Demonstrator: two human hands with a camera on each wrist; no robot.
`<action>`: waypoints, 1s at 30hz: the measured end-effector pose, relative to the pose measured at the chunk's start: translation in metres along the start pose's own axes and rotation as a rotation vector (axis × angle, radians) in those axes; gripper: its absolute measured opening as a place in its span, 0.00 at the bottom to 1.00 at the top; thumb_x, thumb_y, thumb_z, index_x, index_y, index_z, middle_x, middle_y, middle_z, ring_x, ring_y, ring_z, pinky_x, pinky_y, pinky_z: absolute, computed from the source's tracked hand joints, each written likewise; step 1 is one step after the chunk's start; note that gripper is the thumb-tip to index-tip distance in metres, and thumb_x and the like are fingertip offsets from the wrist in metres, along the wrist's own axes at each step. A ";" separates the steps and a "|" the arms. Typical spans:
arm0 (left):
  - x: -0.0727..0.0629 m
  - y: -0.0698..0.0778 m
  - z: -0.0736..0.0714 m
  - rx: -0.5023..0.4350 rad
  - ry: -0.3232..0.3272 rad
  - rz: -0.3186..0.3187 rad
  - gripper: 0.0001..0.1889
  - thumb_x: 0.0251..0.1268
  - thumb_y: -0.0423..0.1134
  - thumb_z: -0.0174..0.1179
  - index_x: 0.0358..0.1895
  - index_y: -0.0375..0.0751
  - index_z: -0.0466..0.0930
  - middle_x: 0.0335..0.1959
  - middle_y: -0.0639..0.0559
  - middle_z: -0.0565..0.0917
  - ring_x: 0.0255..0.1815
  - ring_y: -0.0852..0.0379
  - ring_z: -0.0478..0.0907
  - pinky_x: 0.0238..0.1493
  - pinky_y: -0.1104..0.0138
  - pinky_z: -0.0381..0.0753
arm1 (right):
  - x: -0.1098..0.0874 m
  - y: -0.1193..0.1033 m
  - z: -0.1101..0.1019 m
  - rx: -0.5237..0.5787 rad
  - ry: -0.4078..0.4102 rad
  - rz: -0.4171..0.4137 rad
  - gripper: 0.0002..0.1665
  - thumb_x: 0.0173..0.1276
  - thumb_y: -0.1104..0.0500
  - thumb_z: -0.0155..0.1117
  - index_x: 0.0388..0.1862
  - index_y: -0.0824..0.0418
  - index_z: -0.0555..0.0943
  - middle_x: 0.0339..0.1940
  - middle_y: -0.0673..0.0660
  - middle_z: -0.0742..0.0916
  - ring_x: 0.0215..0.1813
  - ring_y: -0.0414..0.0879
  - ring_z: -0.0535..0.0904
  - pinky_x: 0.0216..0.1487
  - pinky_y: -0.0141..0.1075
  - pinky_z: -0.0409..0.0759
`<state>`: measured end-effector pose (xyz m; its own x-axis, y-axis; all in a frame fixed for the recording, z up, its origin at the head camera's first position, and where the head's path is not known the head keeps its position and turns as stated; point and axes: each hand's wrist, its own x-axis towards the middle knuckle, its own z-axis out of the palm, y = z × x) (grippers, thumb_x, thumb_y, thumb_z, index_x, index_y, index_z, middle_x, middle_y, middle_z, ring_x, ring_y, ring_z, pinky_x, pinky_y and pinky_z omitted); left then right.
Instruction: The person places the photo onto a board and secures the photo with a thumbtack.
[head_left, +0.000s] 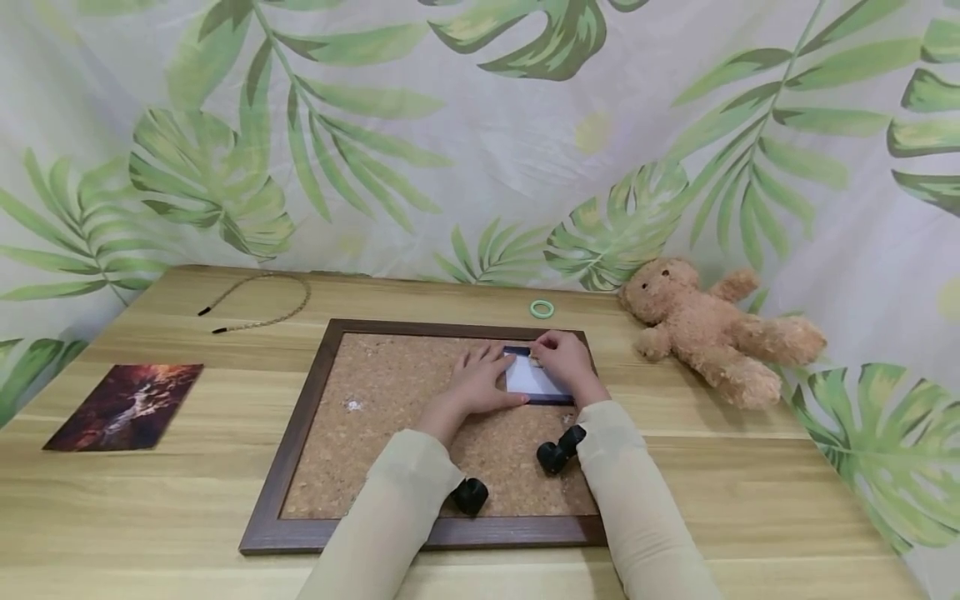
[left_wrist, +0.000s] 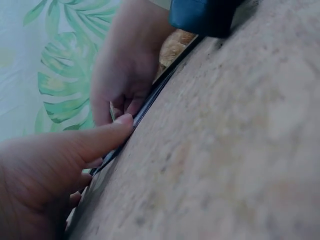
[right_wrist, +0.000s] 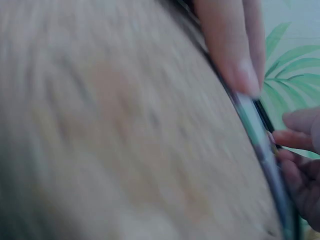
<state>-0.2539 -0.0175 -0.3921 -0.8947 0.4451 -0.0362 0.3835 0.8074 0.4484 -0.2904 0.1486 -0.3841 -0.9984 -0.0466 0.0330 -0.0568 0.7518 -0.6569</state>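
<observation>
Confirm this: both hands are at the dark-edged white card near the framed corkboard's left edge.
Not the left: the head view shows the dark-edged white card near the right edge of the framed corkboard. Left hand and right hand are at it.

The head camera looks forward and down over the board (head_left: 397, 375); both wrist cameras (tilted and very close) skim the board's surface, sharing the left hand (head_left: 474, 387) and right hand (head_left: 564, 360).

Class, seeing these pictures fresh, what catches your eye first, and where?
Probably the fluffy teddy bear, on the right of the table. Centrally, the left hand touches a dark-bordered white card on the framed corkboard, and the right hand pinches something small. A dark, reddish picture lies far left.
</observation>
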 end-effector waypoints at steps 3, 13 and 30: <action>-0.003 -0.001 -0.006 -0.096 0.026 0.018 0.38 0.51 0.56 0.56 0.64 0.41 0.57 0.64 0.45 0.56 0.64 0.47 0.47 0.59 0.52 0.42 | -0.001 -0.004 -0.013 0.033 -0.084 -0.023 0.20 0.63 0.50 0.51 0.43 0.63 0.79 0.39 0.59 0.81 0.40 0.51 0.75 0.38 0.40 0.71; -0.045 -0.032 -0.070 -0.444 0.037 -0.058 0.39 0.55 0.51 0.56 0.66 0.41 0.49 0.63 0.41 0.57 0.60 0.43 0.56 0.55 0.52 0.57 | -0.018 -0.023 -0.081 0.295 -0.228 -0.154 0.24 0.67 0.53 0.47 0.54 0.70 0.69 0.47 0.69 0.75 0.48 0.61 0.71 0.46 0.49 0.68; -0.200 -0.173 -0.157 -0.428 0.362 -0.297 0.37 0.61 0.52 0.47 0.68 0.47 0.39 0.65 0.36 0.49 0.60 0.33 0.47 0.50 0.42 0.51 | -0.082 0.055 -0.119 0.353 -0.179 -0.136 0.26 0.62 0.54 0.56 0.53 0.69 0.69 0.48 0.66 0.75 0.43 0.42 0.74 0.46 0.41 0.70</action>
<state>-0.1777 -0.3071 -0.3223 -0.9984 0.0066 0.0565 0.0485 0.6167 0.7857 -0.2127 0.2725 -0.3332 -0.9634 -0.2670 0.0257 -0.1510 0.4605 -0.8747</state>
